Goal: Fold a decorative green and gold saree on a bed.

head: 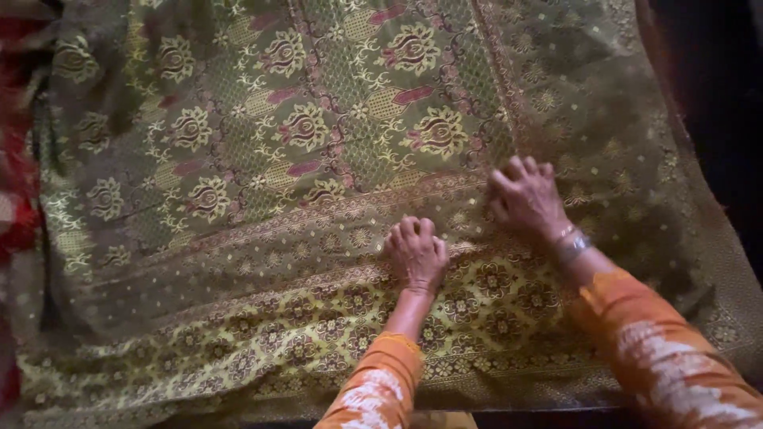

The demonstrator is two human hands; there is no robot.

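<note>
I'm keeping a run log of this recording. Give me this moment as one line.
left hand: fingers curled, pressing on patterned cloth | right hand: fingers bent, on same cloth | bangles: right wrist | sleeves: orange

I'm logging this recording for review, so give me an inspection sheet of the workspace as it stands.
Surface: hidden under the cloth; only a dark edge shows at the bottom.
Job's things: green and gold patterned cloth spread flat, with a floral panel and banded border.
Clutter: red fabric at the left edge.
Grips: left hand and right hand press on the border, fingers curled; bracelets on the right wrist.
Cables: nothing seen.
Surroundings: dark at right.
</note>
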